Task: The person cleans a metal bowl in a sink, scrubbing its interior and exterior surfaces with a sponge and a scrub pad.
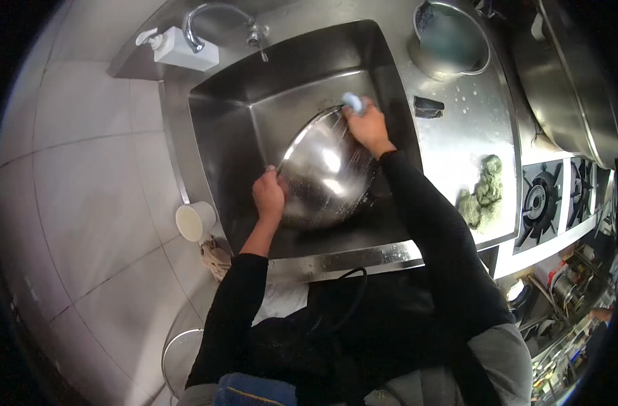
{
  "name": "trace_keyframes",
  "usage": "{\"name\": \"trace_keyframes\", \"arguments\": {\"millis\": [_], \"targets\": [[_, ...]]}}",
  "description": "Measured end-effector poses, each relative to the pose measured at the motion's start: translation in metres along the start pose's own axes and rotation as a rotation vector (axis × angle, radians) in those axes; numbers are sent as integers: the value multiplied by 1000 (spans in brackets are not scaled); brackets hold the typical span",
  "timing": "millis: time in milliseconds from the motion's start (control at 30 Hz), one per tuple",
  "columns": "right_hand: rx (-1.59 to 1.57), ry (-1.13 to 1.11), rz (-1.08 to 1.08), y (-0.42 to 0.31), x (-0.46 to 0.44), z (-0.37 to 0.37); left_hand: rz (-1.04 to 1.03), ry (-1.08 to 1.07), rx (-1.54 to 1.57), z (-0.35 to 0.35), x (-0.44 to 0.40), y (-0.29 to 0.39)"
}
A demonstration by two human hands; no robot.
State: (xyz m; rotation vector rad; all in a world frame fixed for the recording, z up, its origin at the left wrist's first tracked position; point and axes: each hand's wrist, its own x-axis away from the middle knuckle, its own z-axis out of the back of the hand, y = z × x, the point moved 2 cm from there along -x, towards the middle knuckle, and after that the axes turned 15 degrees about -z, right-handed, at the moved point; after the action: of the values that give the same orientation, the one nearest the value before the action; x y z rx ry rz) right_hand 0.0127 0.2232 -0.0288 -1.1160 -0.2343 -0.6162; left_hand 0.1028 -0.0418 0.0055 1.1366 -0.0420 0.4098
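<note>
A large, shiny metal bowl (322, 169) is tilted inside the deep steel sink (221, 128), with wet, soapy streaks on its surface. My left hand (269, 196) is closed on the bowl's left rim, thumb uppermost. At the far right side of the rim, my right hand (369, 127) is closed around a small pale blue sponge (353, 102), pressed close to the edge. The sponge is partly covered by my fingers, and its exact kind is hard to make out. The bowl's lower edge is in shadow.
A curved faucet (217, 10) and a white pump bottle (185, 51) stand behind the sink. On the right counter are a metal pot (451, 40), a dark block (429, 107) and a greenish scouring mesh (485, 193). A white cup (195, 222) is at left; gas burners (540, 199) are at right.
</note>
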Motion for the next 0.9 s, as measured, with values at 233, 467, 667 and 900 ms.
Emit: {"name": "trace_keyframes", "arguments": {"millis": [233, 467, 667, 900], "targets": [[121, -160, 912, -38, 90, -38, 99, 5, 96, -6, -7, 4], [219, -51, 308, -53, 45, -16, 92, -113, 23, -18, -12, 31], [38, -147, 548, -34, 59, -14, 184, -70, 277, -13, -13, 16], [-126, -121, 144, 58, -53, -24, -263, 144, 51, 30, -2, -113]]}}
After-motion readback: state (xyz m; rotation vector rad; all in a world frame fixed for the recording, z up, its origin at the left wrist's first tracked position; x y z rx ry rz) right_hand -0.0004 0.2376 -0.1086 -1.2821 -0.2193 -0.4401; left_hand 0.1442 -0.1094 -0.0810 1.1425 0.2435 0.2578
